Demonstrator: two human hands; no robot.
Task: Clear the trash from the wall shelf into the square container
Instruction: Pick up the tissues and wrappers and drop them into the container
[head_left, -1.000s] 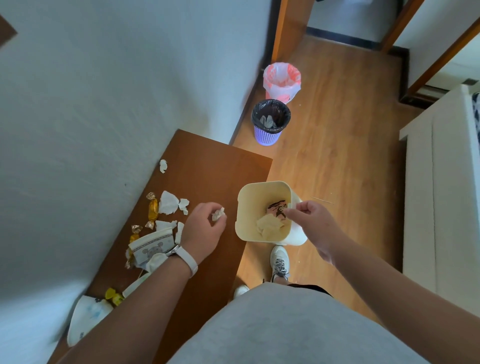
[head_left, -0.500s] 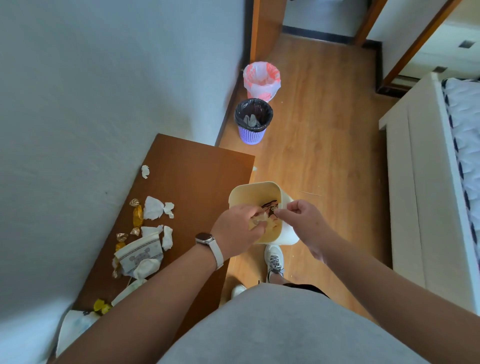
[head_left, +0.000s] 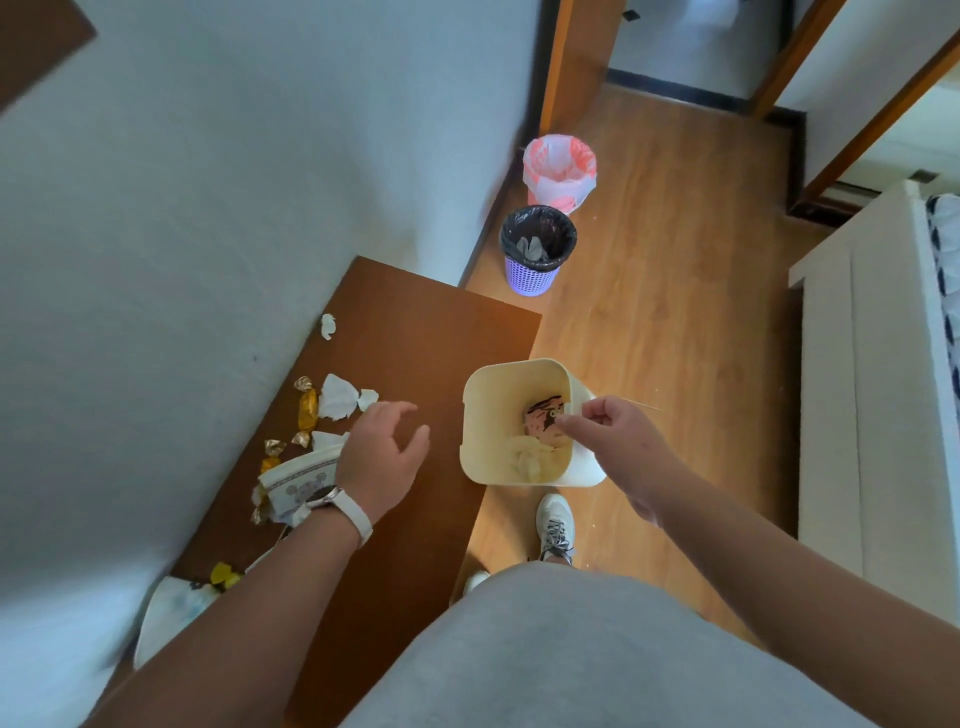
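Beside the outer edge of the shelf, the cream square container (head_left: 470, 415) hangs above the wooden floor, held up by the right hand (head_left: 613, 436), whose fingers pinch its right rim; crumpled tissue and a pink wrapper (head_left: 543, 421) lie inside it. On the brown wall shelf (head_left: 436, 338) the trash sits along the wall edge: a small paper scrap (head_left: 327, 326) toward the far end, then a crumpled white tissue (head_left: 337, 397) with a gold candy wrapper (head_left: 306, 408) just beside it, another gold wrapper (head_left: 271, 454), and a patterned paper cup (head_left: 296, 480) lying on its side. The left hand (head_left: 379, 457), a white watch on the wrist, hovers over the shelf near the cup with fingers spread and nothing in them. A yellow wrapper (head_left: 223, 574) and a white packet (head_left: 171, 613) lie at the near end. Farther off on the floor by the wall stand a purple bin (head_left: 535, 273) with a black liner and a pink-lined bin (head_left: 560, 171)
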